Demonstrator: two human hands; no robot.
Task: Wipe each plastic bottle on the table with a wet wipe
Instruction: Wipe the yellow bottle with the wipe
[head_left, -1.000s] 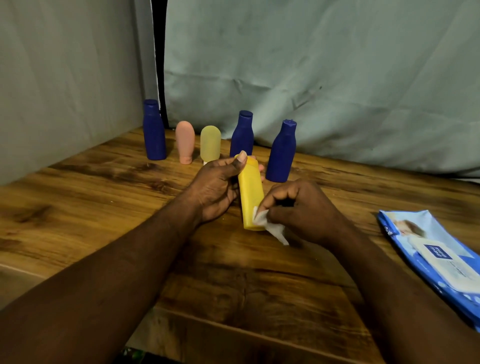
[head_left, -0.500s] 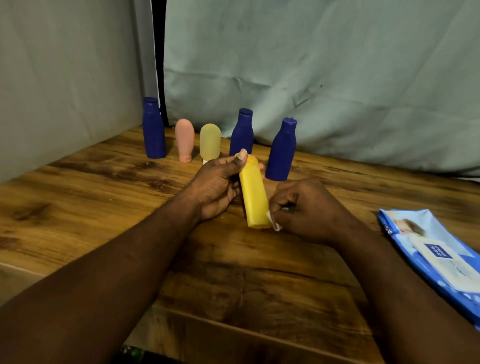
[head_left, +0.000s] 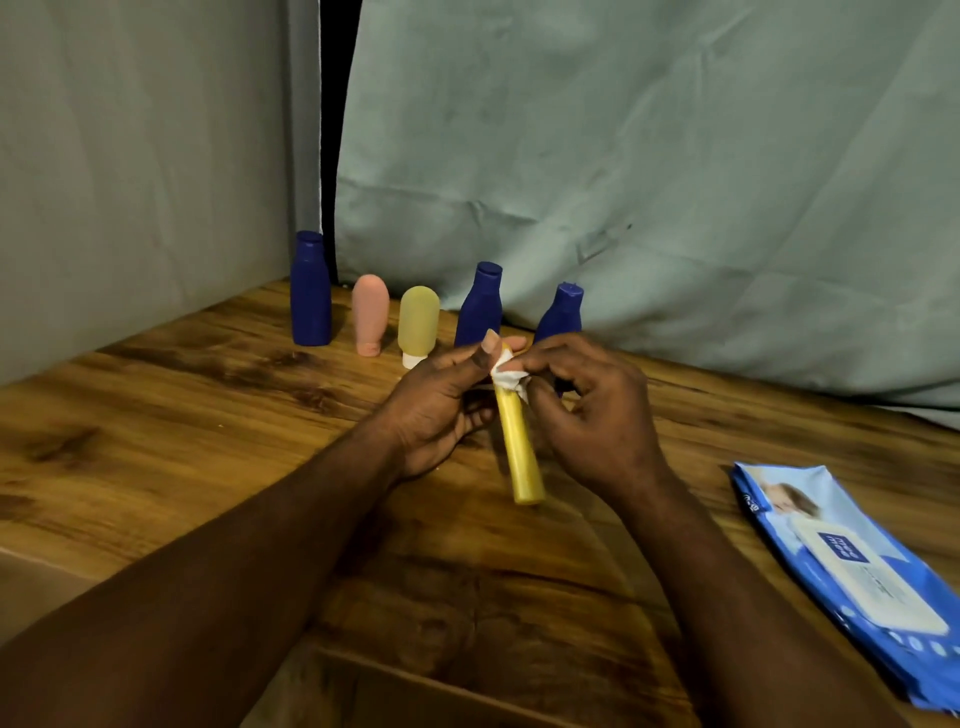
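we are sitting at a wooden table (head_left: 171, 415) that is filling most of the view, with a blue pack of wet wipes (head_left: 852, 577) lying at about four o'clock from our hands. along the far edge, at about eleven to twelve o'clock, five more bottles are standing in a row: a tall blue bottle (head_left: 310, 291), a pink bottle (head_left: 370, 314), a pale yellow bottle (head_left: 418, 325), a second blue bottle (head_left: 480, 306) and a third blue bottle (head_left: 560, 312) partly hidden behind our fingers. the yellow bottle (head_left: 519, 452) is the one we are working on, tilting up off the table at the centre, its free end pointing toward six o'clock. our left hand (head_left: 441, 410) is gripping its upper part, thumb stretching along the top and fingers curling narrowly behind. our right hand (head_left: 592, 415) is pinching a bunched white wet wipe (head_left: 506, 371) tight against the bottle's upper end, fingertips nearly closed. to be doing this well, we judge we should be keeping the left grip firm, turning the bottle as we are rubbing, and dragging the wipe down the full length so no side is being missed.
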